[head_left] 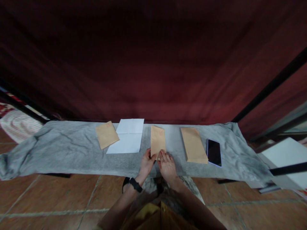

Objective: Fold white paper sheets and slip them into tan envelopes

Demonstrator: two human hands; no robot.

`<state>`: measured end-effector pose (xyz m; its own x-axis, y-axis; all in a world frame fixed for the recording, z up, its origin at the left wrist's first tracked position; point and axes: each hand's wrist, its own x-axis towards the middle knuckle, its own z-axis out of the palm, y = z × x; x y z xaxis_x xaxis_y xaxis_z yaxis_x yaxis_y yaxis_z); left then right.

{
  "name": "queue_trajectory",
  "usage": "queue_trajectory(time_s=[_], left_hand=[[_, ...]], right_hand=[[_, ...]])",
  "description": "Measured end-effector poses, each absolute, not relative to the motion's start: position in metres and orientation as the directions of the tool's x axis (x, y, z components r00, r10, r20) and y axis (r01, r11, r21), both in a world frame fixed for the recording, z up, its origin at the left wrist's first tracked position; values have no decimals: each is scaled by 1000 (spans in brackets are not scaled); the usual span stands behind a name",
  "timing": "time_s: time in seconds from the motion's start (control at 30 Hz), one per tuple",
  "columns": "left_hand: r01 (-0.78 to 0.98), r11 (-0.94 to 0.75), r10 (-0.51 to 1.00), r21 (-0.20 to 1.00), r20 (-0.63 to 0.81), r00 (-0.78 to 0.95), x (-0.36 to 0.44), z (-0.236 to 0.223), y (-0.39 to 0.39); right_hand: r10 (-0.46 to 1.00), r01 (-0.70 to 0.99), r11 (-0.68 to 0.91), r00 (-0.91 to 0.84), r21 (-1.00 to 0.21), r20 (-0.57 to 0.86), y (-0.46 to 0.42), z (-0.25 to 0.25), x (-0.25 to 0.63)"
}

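A brown paper envelope (157,138) with small red print near its far right corner lies lengthwise in front of me. My left hand (146,163) is closed on its near left corner, thumb on top. At the near right end, my right hand (167,164) grips the same envelope, its fingers close together over the edge. Both hands meet around this near edge, and the thumbs and fingers partly hide it. Left of the envelope lies a white sheet of paper (129,140) with a crease across it.
Another brown envelope (107,134) overlaps the sheet's left side. To the right are a stack of brown envelopes (193,145) and a dark-screened phone (214,152). Everything rests on a narrow surface covered with grey cloth (79,147). A dark red panel (153,80) rises behind it.
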<state>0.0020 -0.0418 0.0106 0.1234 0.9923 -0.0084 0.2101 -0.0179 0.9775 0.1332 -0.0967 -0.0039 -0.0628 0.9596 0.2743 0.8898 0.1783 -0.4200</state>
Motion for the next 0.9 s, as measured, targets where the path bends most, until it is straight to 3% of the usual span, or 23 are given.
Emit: queue_trajectory(time_s=[0.1,0.17,0.23,0.3,0.4,0.53,0.7,0.8,0.9], left_hand=[[161,-44,991,986,23,130,15,27,-50],[165,-81,989,983,58,136,21,36,-53],[200,-58,994,978,38,100,25,41,-54],[191,70,993,979,-86,75,28,41,-55],[80,282,939,956,-292,181,34,36,-58],[93,332,910,939,-344,231,39,28,-62],[254,325,914,911,-371,162,32,23,-62],[355,304,912,884,-378,161,28,22,-63],[461,275,903,844,-391,177,24,25,-66]], right_hand=[[968,768,68,102,-637,227,-87,4,142],[967,524,-36,232,-851,102,-81,9,150],[957,262,-100,288,-960,-21,-79,11,156],[954,138,-115,291,-984,-71,-81,12,158],[961,-53,-108,252,-993,-118,-91,13,154],[973,-333,-162,102,-929,-207,-103,15,154],[943,-284,-333,-126,-899,-309,-110,15,172],[969,-15,-235,-80,-972,-233,-112,14,178],[993,229,-112,56,-967,-102,-109,14,180]])
